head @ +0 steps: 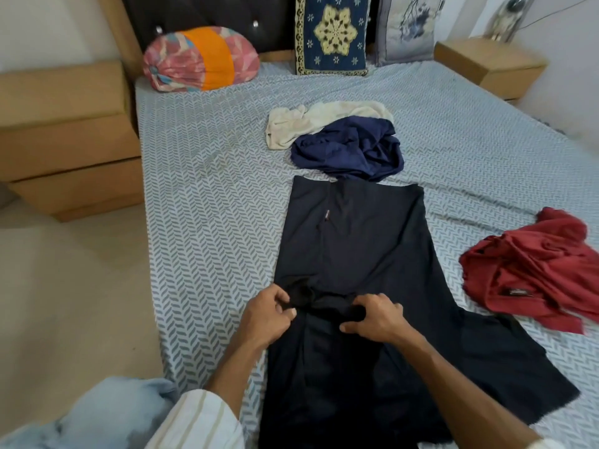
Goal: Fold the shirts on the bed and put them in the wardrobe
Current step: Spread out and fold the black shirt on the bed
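Observation:
A black shirt (353, 241) lies spread lengthwise on the bed (207, 196), its right sleeve sticking out at the lower right. My left hand (267, 314) pinches a bunched fold of the black cloth near the shirt's middle. My right hand (372, 315) grips the same fold a little to the right. Beyond the black shirt a crumpled navy shirt (350, 150) lies partly over a cream shirt (311, 119). A crumpled red shirt (531, 270) lies at the right. No wardrobe is in view.
A round pink and orange bolster (201, 58), a blue patterned cushion (330, 34) and a grey cushion (408, 27) lean at the headboard. Wooden bedside units (64, 137) stand left and right. Bare floor (71, 286) runs along the bed's left side.

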